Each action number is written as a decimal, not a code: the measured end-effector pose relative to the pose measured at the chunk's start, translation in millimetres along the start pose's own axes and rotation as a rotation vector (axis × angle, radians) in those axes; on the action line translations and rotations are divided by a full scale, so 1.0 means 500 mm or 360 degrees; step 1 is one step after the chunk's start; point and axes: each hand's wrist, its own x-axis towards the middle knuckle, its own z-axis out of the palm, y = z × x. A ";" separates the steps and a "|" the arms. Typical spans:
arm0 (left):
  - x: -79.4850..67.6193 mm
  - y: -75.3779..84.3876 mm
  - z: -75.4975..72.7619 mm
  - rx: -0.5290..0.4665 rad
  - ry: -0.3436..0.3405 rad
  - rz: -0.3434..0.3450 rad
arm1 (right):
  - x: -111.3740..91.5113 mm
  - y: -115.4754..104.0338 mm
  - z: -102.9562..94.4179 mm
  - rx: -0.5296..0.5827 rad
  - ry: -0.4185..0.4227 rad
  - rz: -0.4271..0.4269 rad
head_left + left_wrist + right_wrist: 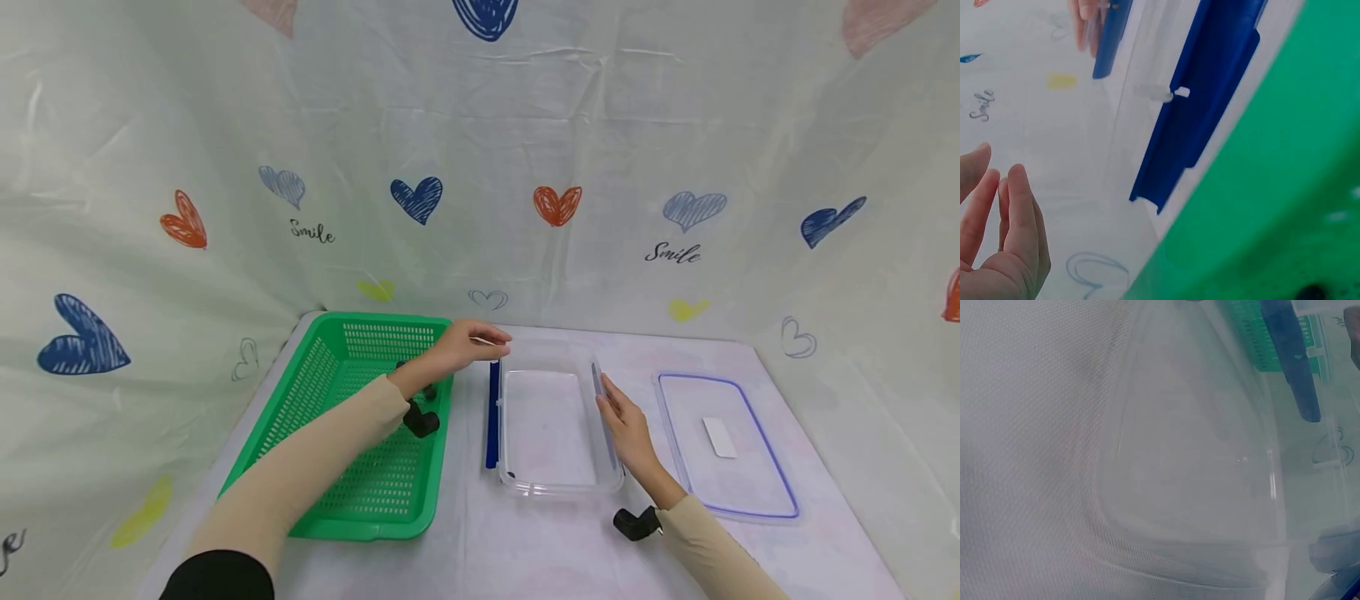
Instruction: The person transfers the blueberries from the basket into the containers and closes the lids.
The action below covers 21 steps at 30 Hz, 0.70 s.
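A clear rectangular plastic container stands on the table between my hands, its top uncovered. Along its left side hangs a blue latch flap, seen large in the left wrist view. My left hand hovers by the container's far left corner; its fingers are nearly straight, with a gap to the thumb and nothing between. Straight fingers of my right hand lie against the flap on the container's right side. The clear wall fills much of the right wrist view, where the right fingers are hidden.
A green perforated basket stands on the left, under my left forearm. On the right lies a clear lid with a blue seal and a white label. A heart-printed sheet hangs behind the table.
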 end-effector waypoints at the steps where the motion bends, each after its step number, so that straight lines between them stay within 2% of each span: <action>1: -0.003 -0.001 -0.006 0.0004 0.0010 -0.0001 | 0.000 0.001 0.000 -0.0004 0.0002 0.0001; 6: -0.016 -0.001 -0.040 0.0027 0.0073 -0.0019 | 0.001 0.005 0.001 -0.0009 -0.0003 0.0014; 12: -0.038 -0.006 -0.082 -0.0096 0.0155 -0.0045 | 0.000 0.006 0.001 -0.0003 -0.0016 0.0020; 15: -0.050 -0.015 -0.101 -0.0142 0.0189 -0.0046 | 0.000 0.005 0.000 -0.0006 -0.0019 0.0023; 21: -0.072 -0.042 -0.133 -0.0100 0.0254 -0.0042 | 0.000 0.001 0.001 -0.0017 -0.0022 0.0026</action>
